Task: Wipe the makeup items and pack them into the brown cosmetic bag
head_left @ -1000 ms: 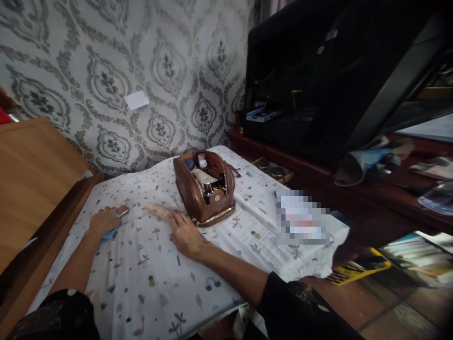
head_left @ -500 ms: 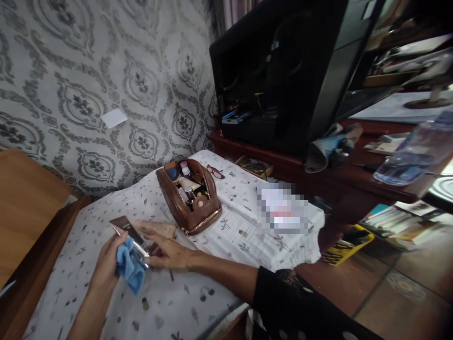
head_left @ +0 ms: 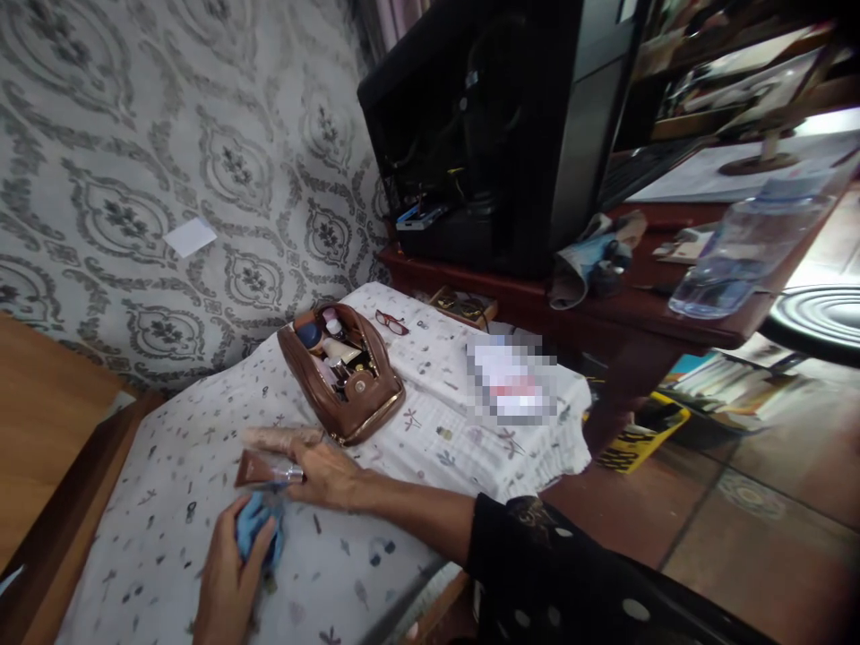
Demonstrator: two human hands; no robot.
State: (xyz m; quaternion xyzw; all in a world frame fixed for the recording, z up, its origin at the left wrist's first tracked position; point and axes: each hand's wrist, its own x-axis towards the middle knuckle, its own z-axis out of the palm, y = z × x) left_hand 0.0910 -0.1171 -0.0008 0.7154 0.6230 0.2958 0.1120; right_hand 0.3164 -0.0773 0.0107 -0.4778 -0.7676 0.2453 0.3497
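Note:
My left hand is closed around a crumpled blue cloth low on the patterned bedsheet. My right hand pinches the silver cap end of a brown cosmetic tube just above the cloth. A second, beige tube lies on the sheet beside the right hand's fingers. Behind them stands an open brown leather toiletry bag with several bottles and tubes inside.
Red glasses lie behind the bag, and a blurred packet lies right of it. A dark wooden desk holds a large black case, a water bottle and clutter. A wooden board lies left; books sit under the desk.
The view swung right. My left hand came off the brown tube and dropped lower with the blue cloth; my right hand now holds the tube by its cap.

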